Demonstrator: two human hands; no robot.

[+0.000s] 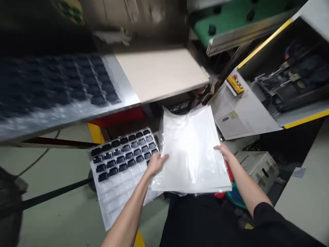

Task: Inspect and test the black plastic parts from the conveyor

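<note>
Between my hands is a stack of white sheets (190, 151) in a clear, shiny plastic covering, held at waist height. My left hand (156, 164) grips its left edge with the thumb on top. On the opposite edge, my right hand (223, 151) is closed with the thumb above; its other fingers are hidden underneath. Just left of the stack is a clear plastic tray (115, 192), tilted in view. Black parts fill several of its upper pockets, while the lower pockets hold none. My left forearm passes over the tray's lower right part.
A metal bench (120, 82) at the left carries more black parts in trays (64, 79). Beside them lies a beige board (161, 73). A green conveyor (231, 19) is at the upper right, near a yellow-edged machine (290, 75). A pale box (258, 169) stands low at the right.
</note>
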